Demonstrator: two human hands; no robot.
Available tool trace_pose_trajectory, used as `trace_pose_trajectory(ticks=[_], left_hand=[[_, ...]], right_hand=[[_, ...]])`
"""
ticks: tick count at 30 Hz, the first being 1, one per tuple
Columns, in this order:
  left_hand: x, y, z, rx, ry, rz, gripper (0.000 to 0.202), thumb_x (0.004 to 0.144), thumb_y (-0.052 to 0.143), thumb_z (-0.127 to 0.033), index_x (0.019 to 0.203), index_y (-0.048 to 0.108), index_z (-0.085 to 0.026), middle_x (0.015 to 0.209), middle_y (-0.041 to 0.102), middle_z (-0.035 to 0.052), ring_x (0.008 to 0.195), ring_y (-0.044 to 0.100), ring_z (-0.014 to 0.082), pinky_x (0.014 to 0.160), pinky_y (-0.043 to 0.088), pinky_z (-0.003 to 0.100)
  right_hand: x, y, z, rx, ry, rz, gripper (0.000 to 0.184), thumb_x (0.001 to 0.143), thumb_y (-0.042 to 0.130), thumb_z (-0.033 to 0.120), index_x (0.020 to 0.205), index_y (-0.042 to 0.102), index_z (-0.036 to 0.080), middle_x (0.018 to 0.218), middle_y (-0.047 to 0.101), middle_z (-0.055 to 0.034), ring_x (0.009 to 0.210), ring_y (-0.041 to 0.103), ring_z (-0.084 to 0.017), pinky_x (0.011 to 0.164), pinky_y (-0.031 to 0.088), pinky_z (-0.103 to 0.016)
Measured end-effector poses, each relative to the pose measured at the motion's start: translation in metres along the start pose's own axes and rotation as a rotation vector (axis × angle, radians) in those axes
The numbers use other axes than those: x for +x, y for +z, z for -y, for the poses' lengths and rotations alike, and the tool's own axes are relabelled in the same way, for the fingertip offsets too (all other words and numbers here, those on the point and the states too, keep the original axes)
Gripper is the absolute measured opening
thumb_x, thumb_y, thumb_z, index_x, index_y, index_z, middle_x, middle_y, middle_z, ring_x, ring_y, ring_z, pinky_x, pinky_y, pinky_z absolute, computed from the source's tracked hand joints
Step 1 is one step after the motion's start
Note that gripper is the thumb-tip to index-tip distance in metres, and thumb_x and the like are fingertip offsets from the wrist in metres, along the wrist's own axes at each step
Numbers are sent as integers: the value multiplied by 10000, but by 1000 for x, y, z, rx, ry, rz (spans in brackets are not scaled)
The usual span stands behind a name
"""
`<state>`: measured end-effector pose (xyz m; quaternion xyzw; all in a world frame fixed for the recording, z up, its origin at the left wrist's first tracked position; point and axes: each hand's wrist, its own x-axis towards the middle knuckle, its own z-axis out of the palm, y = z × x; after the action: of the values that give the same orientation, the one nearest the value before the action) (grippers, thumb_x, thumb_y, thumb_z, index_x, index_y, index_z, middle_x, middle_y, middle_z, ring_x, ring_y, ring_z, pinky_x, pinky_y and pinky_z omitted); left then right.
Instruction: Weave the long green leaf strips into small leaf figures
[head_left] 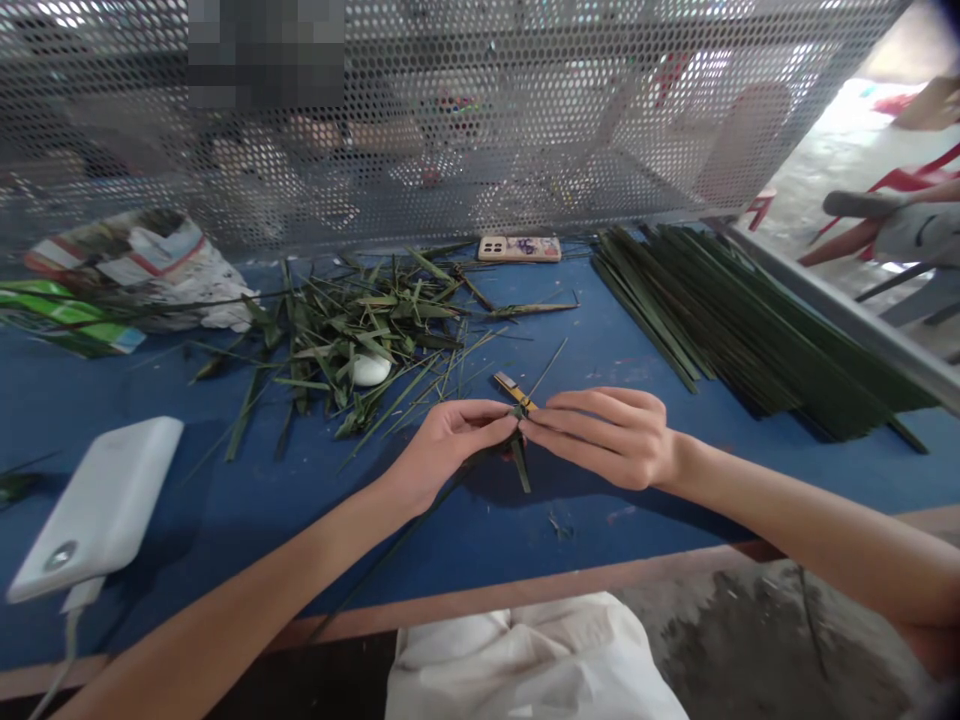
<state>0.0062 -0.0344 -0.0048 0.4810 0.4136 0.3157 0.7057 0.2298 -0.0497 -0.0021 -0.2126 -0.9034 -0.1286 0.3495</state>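
Between my two hands, above the blue table, is a green leaf strip point(521, 465) with one end pointing down toward me. My left hand point(454, 445) pinches it between thumb and fingers. From the other side, the fingertips of my right hand point(611, 430) close on the same small folded part, which they largely hide. Just behind the fingertips lies a yellow cutter knife point(513, 388) with a metal end; whether my fingers touch it I cannot tell. A thin leaf rib sticks up beside it.
Left of centre is a heap of leaf pieces point(405, 310) with a white oval object point(371, 370). Long leaf strips point(757, 330) lie right. A phone point(519, 248) rests near the perforated metal panel point(525, 130). At left are a cabled white power bank point(105, 505) and a crumpled bag point(150, 265).
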Motion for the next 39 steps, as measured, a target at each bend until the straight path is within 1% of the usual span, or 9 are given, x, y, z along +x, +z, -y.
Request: trace_pose_trajectory(ticks=[5, 8, 10, 18, 23, 29, 34, 37, 39], left_hand=[[-2, -1, -2, 91, 139, 29, 347, 727, 783, -351, 1018, 701, -181, 844, 705, 39, 768, 645, 144, 747, 516, 263], [-5, -1, -4, 129, 203, 67, 489, 760, 758, -334, 1219, 618, -238, 828, 681, 22, 769, 643, 143, 749, 517, 256], [-7, 0, -5, 173, 238, 80, 511, 778, 739, -338, 1261, 599, -247, 850, 676, 31, 795, 645, 154, 761, 521, 262], [-8, 2, -3, 258, 279, 17, 305, 783, 724, -360, 1055, 695, -225, 891, 684, 41, 852, 653, 178, 773, 546, 287], [-7, 4, -4, 238, 267, -7, 266, 754, 753, -355, 950, 684, -189, 885, 696, 42, 843, 658, 174, 768, 548, 282], [-7, 5, -5, 181, 238, -35, 247, 727, 780, -347, 851, 659, -172, 780, 684, 23, 740, 651, 151, 732, 533, 271], [-5, 4, -6, 98, 198, -62, 245, 722, 787, -334, 836, 653, -163, 771, 691, 21, 707, 647, 139, 719, 523, 265], [-2, 1, -6, -40, 90, 48, 246, 734, 780, -326, 831, 644, -146, 746, 698, 33, 671, 648, 137, 687, 523, 264], [1, -1, -5, -129, 7, 138, 247, 731, 785, -314, 818, 640, -134, 726, 699, 42, 655, 653, 138, 669, 521, 258]], right_hand=[[0, 2, 1, 187, 161, 79, 223, 955, 530, 262, 1056, 729, 268, 1002, 743, -39, 948, 687, -182, 761, 601, -322], [-1, 3, 1, 285, 207, 44, 208, 938, 568, 255, 1072, 724, 281, 1022, 738, -35, 959, 692, -184, 795, 603, -332], [-2, 3, 1, 313, 208, 17, 207, 931, 583, 245, 1077, 722, 290, 1033, 735, -28, 962, 694, -179, 806, 603, -326], [-1, 4, 1, 181, 80, -13, 200, 926, 570, 186, 1032, 727, 250, 1043, 739, -43, 945, 691, -184, 765, 598, -324], [1, 4, 0, 266, 195, 59, 177, 929, 574, 242, 1019, 725, 257, 1000, 741, -42, 918, 694, -187, 769, 597, -337], [-1, 8, 0, 321, 287, 34, 163, 910, 606, 295, 1024, 723, 287, 928, 739, -31, 860, 690, -184, 742, 585, -330], [3, 15, 6, 433, 557, -92, 168, 911, 601, 329, 967, 721, 224, 838, 717, -53, 764, 659, -169, 718, 558, -317], [9, 19, 8, 605, 734, -91, 226, 915, 584, 365, 991, 721, 201, 885, 712, -62, 793, 657, -164, 697, 556, -292], [12, 20, 8, 731, 783, -64, 235, 899, 606, 378, 973, 732, 194, 900, 708, -65, 812, 657, -164, 681, 554, -280]])
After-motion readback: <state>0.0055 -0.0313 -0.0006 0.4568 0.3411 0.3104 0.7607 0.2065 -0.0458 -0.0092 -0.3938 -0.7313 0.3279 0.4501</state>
